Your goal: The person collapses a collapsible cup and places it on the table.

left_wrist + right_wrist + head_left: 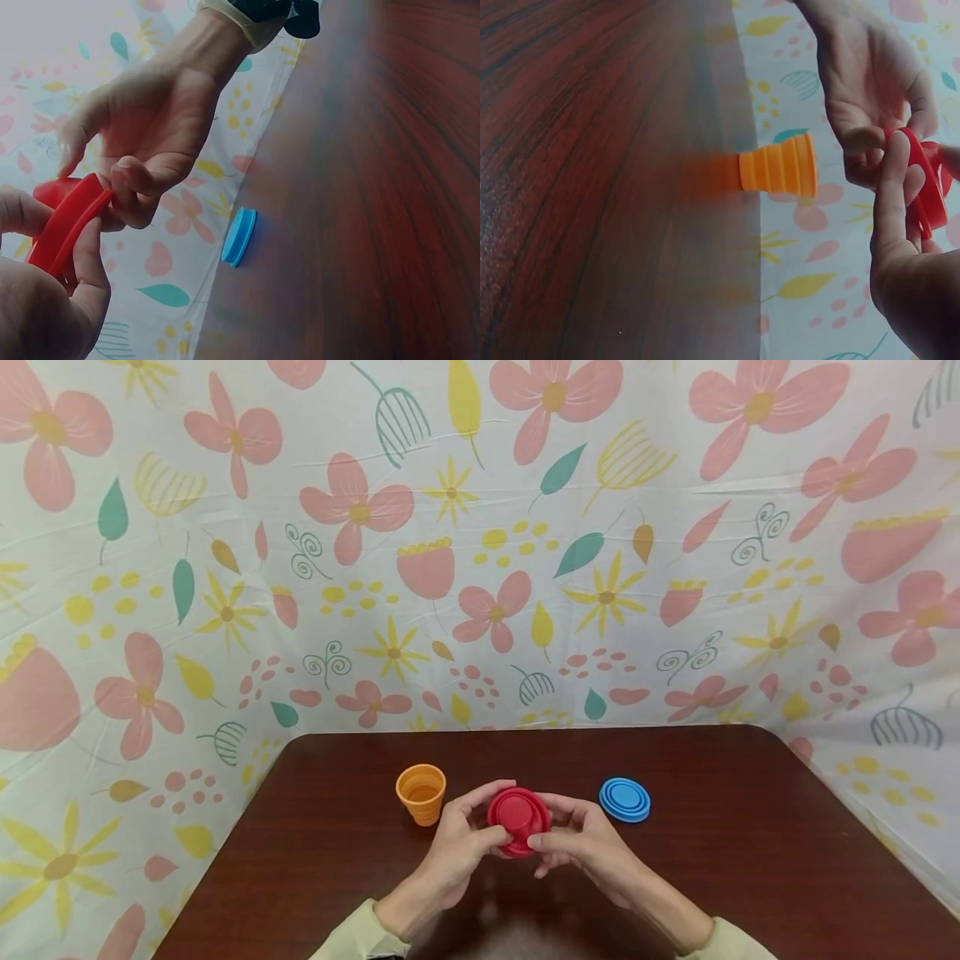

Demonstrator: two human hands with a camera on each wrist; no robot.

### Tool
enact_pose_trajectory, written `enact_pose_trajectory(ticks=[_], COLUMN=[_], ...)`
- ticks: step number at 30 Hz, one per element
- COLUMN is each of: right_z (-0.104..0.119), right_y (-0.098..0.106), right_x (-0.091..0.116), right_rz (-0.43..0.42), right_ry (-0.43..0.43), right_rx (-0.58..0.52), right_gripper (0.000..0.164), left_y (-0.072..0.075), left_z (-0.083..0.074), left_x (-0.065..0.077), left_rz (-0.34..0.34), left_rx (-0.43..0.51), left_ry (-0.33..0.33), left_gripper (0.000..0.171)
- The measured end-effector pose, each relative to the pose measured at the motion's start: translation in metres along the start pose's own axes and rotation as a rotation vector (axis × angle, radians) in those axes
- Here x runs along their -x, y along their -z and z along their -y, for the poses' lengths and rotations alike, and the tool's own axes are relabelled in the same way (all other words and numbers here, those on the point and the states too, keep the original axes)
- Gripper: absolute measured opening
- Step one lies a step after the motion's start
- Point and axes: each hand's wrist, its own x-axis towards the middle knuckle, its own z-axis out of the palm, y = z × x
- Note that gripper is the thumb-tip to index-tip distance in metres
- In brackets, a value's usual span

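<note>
A red collapsible cup [518, 815], mostly flattened, is between both hands above the middle of the table. Its round middle bulges out of the wide ring, as the left wrist view shows at the cup's side [69, 223]. My left hand [467, 841] grips the left edge, thumb on the near face and fingers behind. On the opposite edge my right hand [592, 842] pinches the ring, its thumb pressing low on the face. Both thumb tips lie close together near the cup's lower part. Some fingers are hidden behind the cup.
An orange collapsible cup [422, 793] stands extended on the dark wooden table [315, 877], left of the hands. To the right lies a blue collapsible cup [625, 799], folded flat. Behind the table hangs a white flowered cloth [480, 685].
</note>
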Motion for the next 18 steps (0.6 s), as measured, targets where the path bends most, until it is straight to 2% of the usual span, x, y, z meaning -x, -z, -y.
enact_pose_trajectory(ticks=[9,13,18], right_z=[0.0025,0.0026,0.0015], right_y=[-0.0018,-0.0032,-0.0056], right_x=[0.0009,-0.0004,-0.0023], right_rz=[0.001,-0.019,-0.067], right_ry=[-0.011,-0.020,-0.019], right_rx=[0.024,0.025,0.047], right_gripper=[0.060,0.059,0.058], left_y=[-0.0001,-0.0013,-0.0035], left_z=[-0.0009,-0.0014,-0.0012], left_x=[0.0011,0.0033,0.0053], left_rz=[0.007,0.009,0.009], left_rx=[-0.010,-0.011,-0.031], left_ry=[0.005,0.005,-0.029], left_gripper=[0.058,0.059,0.063])
